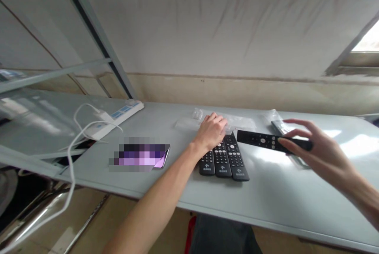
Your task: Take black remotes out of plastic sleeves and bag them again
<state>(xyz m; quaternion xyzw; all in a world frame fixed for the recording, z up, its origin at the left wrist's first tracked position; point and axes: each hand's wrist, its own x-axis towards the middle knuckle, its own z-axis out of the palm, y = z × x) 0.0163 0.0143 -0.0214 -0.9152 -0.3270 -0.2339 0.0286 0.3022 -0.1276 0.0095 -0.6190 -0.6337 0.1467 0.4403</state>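
Three black remote controls [222, 163] lie side by side on the grey table, keys up, with their lower ends towards me. My left hand [212, 129] is over their far ends, its fingers curled at the edge of clear plastic bags [241, 122]. What those fingers hold, if anything, is hidden. Off to the right, my right hand [314, 143] grips another black remote control [257, 140] between thumb and fingers. That remote is held roughly level above the table, its keys facing me. Beneath it a plastic-wrapped remote [278, 127] lies partly covered by the hand.
A phone [161, 159], mostly pixelated, lies left of my forearm. Further left are a white power strip [130, 110] and a white cable [71, 159] hanging over the table edge. A metal frame post [118, 70] stands at the left, and a wall runs behind the table.
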